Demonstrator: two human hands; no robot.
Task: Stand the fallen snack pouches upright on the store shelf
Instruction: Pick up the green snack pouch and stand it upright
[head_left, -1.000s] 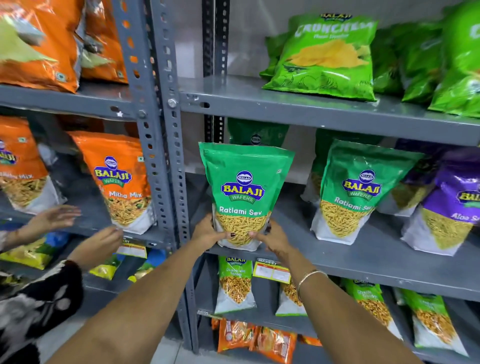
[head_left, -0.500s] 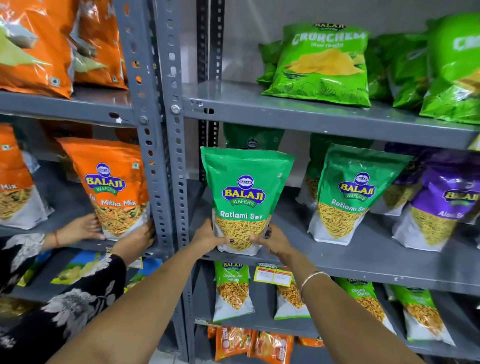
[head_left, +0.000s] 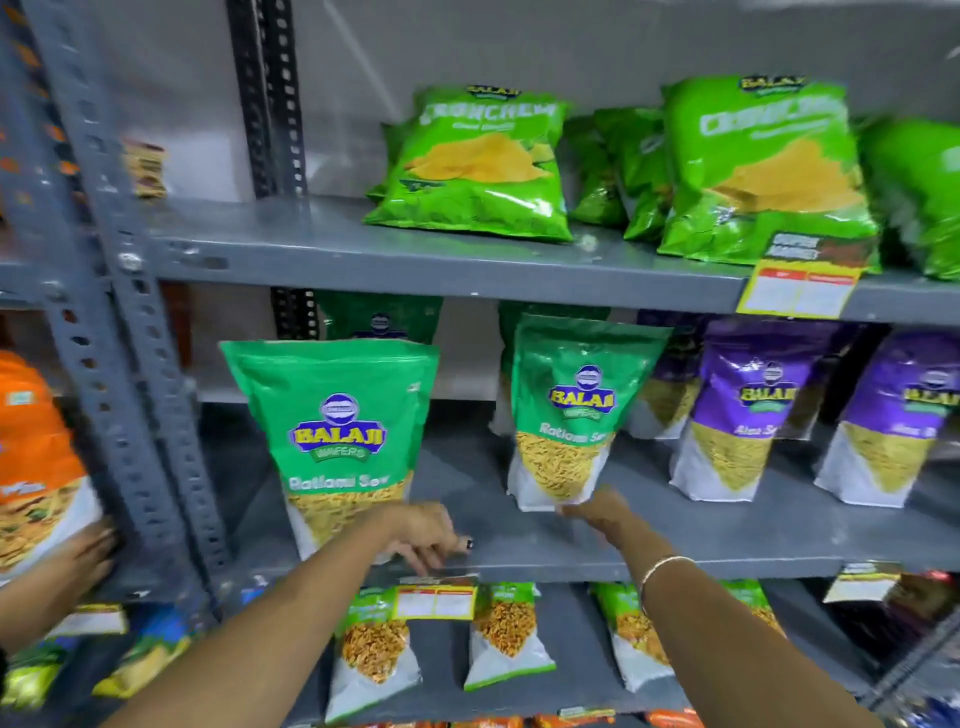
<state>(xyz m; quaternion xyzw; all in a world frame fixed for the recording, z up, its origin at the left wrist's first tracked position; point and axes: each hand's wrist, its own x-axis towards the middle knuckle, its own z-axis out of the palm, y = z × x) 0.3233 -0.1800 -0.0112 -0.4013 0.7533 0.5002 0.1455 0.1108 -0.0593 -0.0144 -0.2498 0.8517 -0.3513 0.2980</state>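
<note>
**Two green pouches upright, hands at their bases, either could tip**

The left hand (head_left: 421, 535) rests at the shelf (head_left: 675, 540) lip, its fingers (head_left: 415, 561) loosely spread and curled down at the foot of the near green pouch (head_left: 337, 441); whether they touch it is hidden by blur. The right hand (head_left: 597, 512) reaches toward the bottom corner of the second green pouch (head_left: 571, 410), fingers together and pointing at it, not clamped on anything.

Both pouches stand on the middle shelf, the second leaning a little right. Purple pouches (head_left: 743, 415) stand just beside it.

Risks, as I judge them: a nudge at the leaning pouch's base could drop it onto the purple ones. The near pouch stands close to the shelf edge; a careless brush from the left hand could pull it forward off the shelf.
</note>
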